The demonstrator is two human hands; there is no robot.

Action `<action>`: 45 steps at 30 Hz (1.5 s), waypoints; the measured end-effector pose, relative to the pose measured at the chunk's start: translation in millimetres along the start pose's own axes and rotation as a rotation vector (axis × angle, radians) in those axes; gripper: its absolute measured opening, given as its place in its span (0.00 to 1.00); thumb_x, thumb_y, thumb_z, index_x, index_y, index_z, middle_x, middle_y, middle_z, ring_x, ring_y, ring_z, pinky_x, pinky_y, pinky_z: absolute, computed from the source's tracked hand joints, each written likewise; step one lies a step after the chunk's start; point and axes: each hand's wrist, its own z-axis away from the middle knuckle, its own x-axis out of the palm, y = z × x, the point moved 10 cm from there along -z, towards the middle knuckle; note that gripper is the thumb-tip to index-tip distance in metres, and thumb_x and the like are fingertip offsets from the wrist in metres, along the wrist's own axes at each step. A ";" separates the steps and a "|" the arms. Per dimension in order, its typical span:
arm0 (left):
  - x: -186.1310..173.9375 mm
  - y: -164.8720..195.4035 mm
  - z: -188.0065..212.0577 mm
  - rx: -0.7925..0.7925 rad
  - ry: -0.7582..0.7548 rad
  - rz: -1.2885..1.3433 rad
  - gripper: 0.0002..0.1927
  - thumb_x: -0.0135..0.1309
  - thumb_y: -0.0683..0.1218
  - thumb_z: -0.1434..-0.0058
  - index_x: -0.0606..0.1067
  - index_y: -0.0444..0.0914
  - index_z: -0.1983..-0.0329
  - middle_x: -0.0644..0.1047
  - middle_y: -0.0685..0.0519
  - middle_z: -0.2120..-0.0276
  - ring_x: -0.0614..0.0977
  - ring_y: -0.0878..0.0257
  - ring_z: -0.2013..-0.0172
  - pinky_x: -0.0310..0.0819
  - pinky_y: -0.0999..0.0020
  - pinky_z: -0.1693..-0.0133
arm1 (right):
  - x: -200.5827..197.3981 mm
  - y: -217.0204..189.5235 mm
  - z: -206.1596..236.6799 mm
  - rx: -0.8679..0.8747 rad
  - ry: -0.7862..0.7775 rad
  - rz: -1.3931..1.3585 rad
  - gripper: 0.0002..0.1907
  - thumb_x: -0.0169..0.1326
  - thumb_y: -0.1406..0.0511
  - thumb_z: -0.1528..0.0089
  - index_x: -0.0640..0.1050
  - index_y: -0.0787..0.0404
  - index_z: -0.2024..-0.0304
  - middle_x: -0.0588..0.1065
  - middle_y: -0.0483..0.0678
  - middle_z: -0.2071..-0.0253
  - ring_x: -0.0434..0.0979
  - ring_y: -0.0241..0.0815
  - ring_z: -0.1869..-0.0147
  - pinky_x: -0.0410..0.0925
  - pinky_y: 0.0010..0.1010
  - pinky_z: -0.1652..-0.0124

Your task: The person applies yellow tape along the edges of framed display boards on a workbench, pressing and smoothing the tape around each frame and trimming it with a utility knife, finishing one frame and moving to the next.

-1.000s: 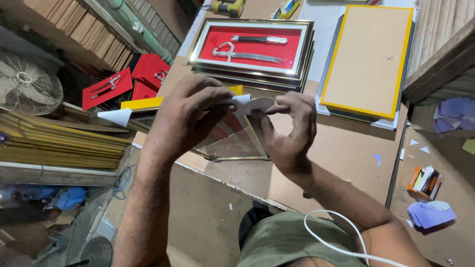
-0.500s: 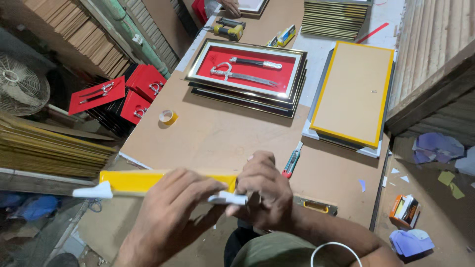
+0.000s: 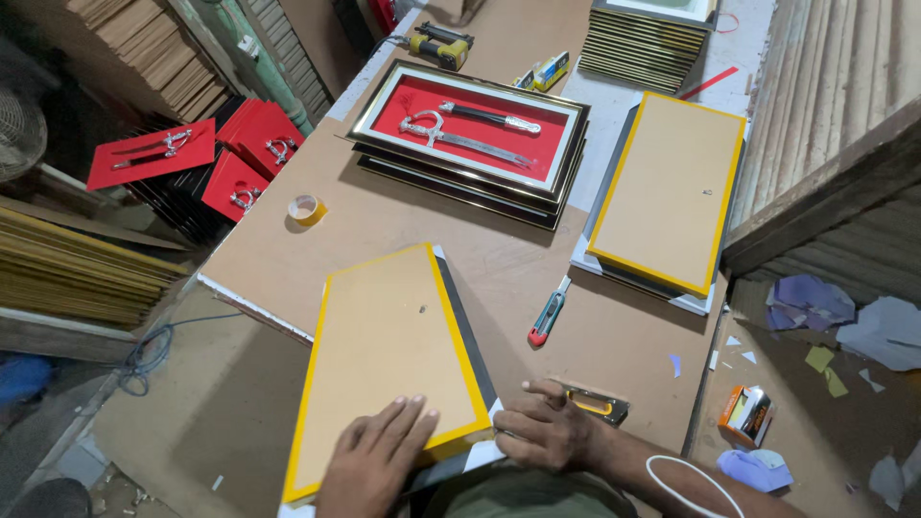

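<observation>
Half a second ago the frame [image 3: 393,360] was held edge-on between both hands; now it lies flat, back side up, on the near part of the table [image 3: 499,269], so the handling has passed from lifting to pressing down. The left hand [image 3: 376,460] rests palm-down and open on the brown backing board. The right hand [image 3: 545,434] presses the near right corner with spread fingers, gripping nothing.

The backing is matte fibreboard, taped round in glossy yellow, over a black moulding with white corner guards. A red-handled utility knife [image 3: 549,315] lies to the right, a tape roll [image 3: 308,209] far left, a framed dagger [image 3: 472,132] beyond.
</observation>
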 end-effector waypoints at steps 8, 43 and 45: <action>173.8 14.8 -11.8 -0.189 -0.076 0.055 0.40 0.50 0.40 0.46 0.60 0.48 0.27 0.58 0.43 0.29 0.59 0.47 0.32 0.53 0.42 0.39 | 119.1 14.5 90.9 0.367 -0.344 -0.150 0.05 0.55 0.67 0.41 0.75 0.62 0.63 0.75 0.53 0.49 0.78 0.48 0.45 0.63 0.53 0.35; 223.2 -8.2 -87.5 -0.081 -0.095 0.431 0.19 0.67 0.58 0.54 0.82 0.46 0.62 0.74 0.49 0.42 0.61 0.46 0.30 0.40 0.25 0.35 | 153.9 53.5 257.3 1.450 -1.095 -0.197 0.24 0.51 0.47 0.36 0.79 0.61 0.63 0.78 0.61 0.61 0.78 0.63 0.53 0.70 0.54 0.53; 231.6 -7.0 -78.8 -0.085 -0.106 0.454 0.19 0.67 0.58 0.53 0.82 0.46 0.61 0.74 0.50 0.42 0.61 0.46 0.29 0.40 0.27 0.34 | 163.1 46.4 251.3 1.424 -1.079 -0.214 0.22 0.53 0.49 0.39 0.78 0.61 0.63 0.79 0.61 0.63 0.79 0.63 0.54 0.70 0.54 0.55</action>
